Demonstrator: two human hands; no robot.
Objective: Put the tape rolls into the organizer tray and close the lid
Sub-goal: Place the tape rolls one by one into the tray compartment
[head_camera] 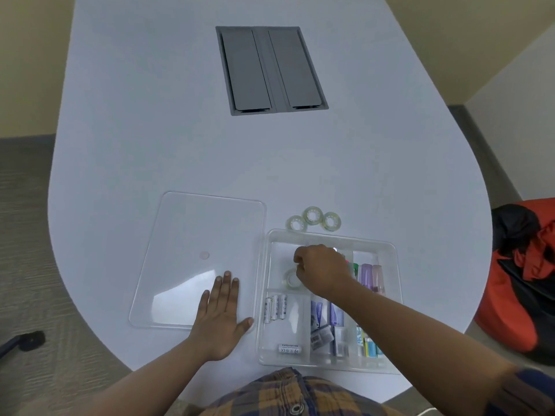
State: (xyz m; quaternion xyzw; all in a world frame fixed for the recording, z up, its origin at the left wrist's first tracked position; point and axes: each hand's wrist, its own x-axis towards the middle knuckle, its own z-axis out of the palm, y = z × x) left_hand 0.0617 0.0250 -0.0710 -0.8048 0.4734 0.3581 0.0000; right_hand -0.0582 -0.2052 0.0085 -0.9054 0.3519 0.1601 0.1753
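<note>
A clear organizer tray (393,265) stands on the white table near its front edge. Three clear tape rolls (313,216) lie together on the table just beyond the tray's far rim. A fourth tape roll (290,279) sits in the tray's upper-left compartment, under the fingers of my right hand (322,270), which curl over it and touch it. The clear lid (192,235) lies flat to the left of the tray. My left hand (220,316) rests flat, fingers spread, on the lid's near right corner.
White batteries (274,307) lie in the tray's left compartments; markers and small packets fill those on the right. A grey cable hatch (270,70) is set in the table farther back. A red and black bag (522,274) stands on the floor at the right.
</note>
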